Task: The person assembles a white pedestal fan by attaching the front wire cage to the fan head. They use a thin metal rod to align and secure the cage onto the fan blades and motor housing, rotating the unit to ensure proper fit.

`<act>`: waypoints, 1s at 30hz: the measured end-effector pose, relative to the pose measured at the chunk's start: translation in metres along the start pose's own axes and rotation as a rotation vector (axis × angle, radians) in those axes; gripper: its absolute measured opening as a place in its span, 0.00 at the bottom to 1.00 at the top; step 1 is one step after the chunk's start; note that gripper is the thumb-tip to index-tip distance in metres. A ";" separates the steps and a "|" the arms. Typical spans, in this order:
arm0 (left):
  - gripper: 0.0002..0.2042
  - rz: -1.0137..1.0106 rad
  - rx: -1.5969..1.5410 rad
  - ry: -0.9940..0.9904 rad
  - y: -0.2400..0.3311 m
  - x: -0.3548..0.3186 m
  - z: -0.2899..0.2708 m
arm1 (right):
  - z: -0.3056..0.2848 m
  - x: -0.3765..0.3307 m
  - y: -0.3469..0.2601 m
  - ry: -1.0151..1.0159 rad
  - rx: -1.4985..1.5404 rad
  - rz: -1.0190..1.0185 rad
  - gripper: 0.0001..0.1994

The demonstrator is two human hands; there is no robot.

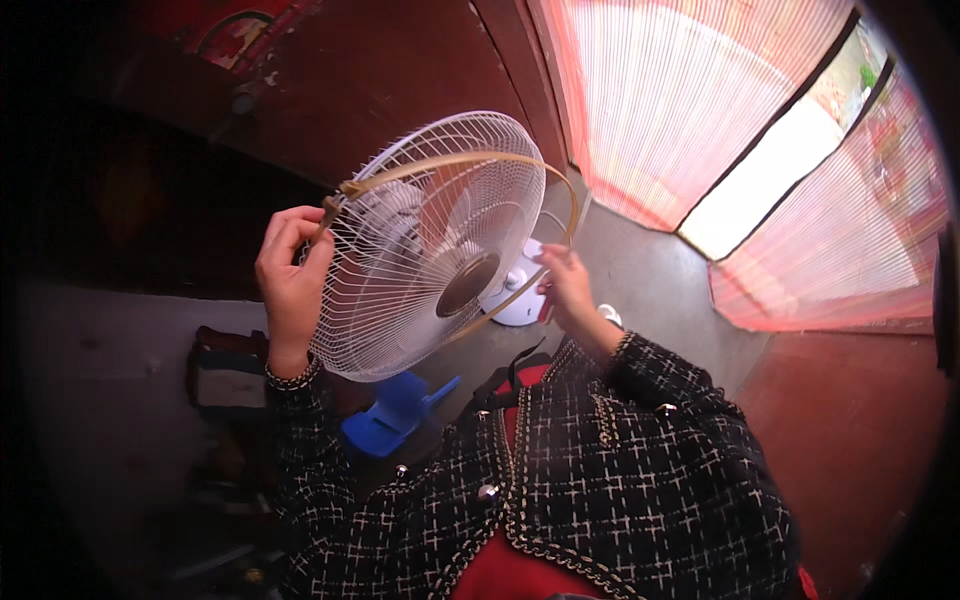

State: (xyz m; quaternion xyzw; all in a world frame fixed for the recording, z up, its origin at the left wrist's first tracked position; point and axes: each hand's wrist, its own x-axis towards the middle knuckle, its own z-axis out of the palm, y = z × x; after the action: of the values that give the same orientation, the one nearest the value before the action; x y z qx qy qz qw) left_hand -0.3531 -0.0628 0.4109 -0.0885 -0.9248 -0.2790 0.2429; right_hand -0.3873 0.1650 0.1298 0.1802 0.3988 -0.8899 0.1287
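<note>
A pedestal fan with a white wire grille [390, 300] stands in front of me, tilted, with a dark round cap at the grille's centre. A tan hoop-like band [455, 157] hangs loosely across the grille, its right side standing away from the wires. My left hand [292, 275] is closed in a pinch on the band's clasp end at the grille's upper left edge. On the other side, my right hand [570, 292] closes its fingers on the hoop, near the fan's white round base [522, 312]. A small reddish patch shows beside those fingers; its kind is unclear.
A blue plastic stool [388, 418] is on the floor below the fan. Pink striped curtains [660, 130] hang at a bright doorway to the right. Dark red wooden panels [400, 70] rise behind the fan. Dim furniture [228, 375] stands at the left.
</note>
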 end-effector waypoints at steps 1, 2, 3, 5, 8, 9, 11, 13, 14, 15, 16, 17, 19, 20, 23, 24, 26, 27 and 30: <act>0.03 -0.008 -0.006 -0.001 0.000 0.001 0.001 | 0.001 -0.003 0.016 -0.013 0.070 0.100 0.15; 0.03 -0.022 0.001 0.003 0.002 0.001 -0.001 | 0.005 -0.003 0.030 -0.031 0.111 0.185 0.16; 0.04 -0.027 -0.007 0.002 0.001 0.002 0.001 | 0.007 -0.004 0.040 -0.038 0.153 0.255 0.17; 0.04 -0.030 -0.027 -0.012 -0.001 0.003 0.003 | 0.011 -0.003 0.053 -0.042 0.200 0.284 0.17; 0.04 -0.044 -0.058 -0.014 0.005 0.007 0.005 | 0.014 0.008 0.063 -0.005 0.353 0.251 0.18; 0.04 -0.049 -0.060 -0.005 0.004 0.008 0.006 | 0.011 0.012 0.066 0.020 0.415 0.222 0.18; 0.03 -0.071 -0.097 0.010 -0.006 0.007 0.004 | -0.001 0.014 0.076 0.117 0.424 0.192 0.17; 0.04 -0.085 -0.093 -0.010 -0.018 0.003 -0.002 | -0.016 0.016 0.088 0.223 0.397 0.192 0.16; 0.04 -0.101 -0.098 -0.009 -0.015 0.004 0.003 | -0.025 0.023 0.101 0.269 0.385 0.253 0.16; 0.04 -0.120 -0.091 -0.015 -0.013 0.009 -0.004 | -0.028 0.027 0.118 0.278 0.378 0.313 0.15; 0.04 -0.109 -0.177 0.003 -0.018 0.008 -0.001 | -0.034 0.033 0.134 0.257 0.357 0.353 0.15; 0.05 -0.098 -0.164 -0.002 -0.017 0.011 0.000 | -0.037 0.039 0.150 0.208 0.351 0.387 0.15; 0.05 -0.087 -0.132 -0.011 -0.017 0.015 0.000 | -0.038 0.051 0.173 0.093 0.363 0.377 0.15; 0.05 -0.076 -0.116 -0.029 -0.015 0.015 0.000 | -0.036 0.060 0.183 0.051 0.366 0.352 0.14; 0.05 -0.054 -0.125 -0.029 -0.015 0.014 -0.002 | -0.024 0.088 0.200 -0.049 0.392 0.259 0.14; 0.05 -0.055 -0.138 -0.023 -0.016 0.014 0.000 | -0.024 0.097 0.205 -0.062 0.417 0.240 0.14; 0.06 -0.070 -0.160 -0.014 -0.012 0.015 0.003 | -0.024 0.114 0.220 -0.081 0.478 0.211 0.14; 0.06 -0.080 -0.171 -0.008 -0.010 0.016 0.003 | -0.026 0.122 0.228 -0.092 0.512 0.202 0.14; 0.05 -0.056 -0.130 -0.039 0.003 0.017 0.006 | -0.025 0.139 0.238 -0.132 0.614 0.179 0.14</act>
State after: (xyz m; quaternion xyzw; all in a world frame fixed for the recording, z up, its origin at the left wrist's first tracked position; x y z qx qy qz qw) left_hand -0.3695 -0.0562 0.4160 -0.0835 -0.9115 -0.3432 0.2108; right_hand -0.4182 0.0173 -0.1026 0.1868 0.0852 -0.9635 0.1718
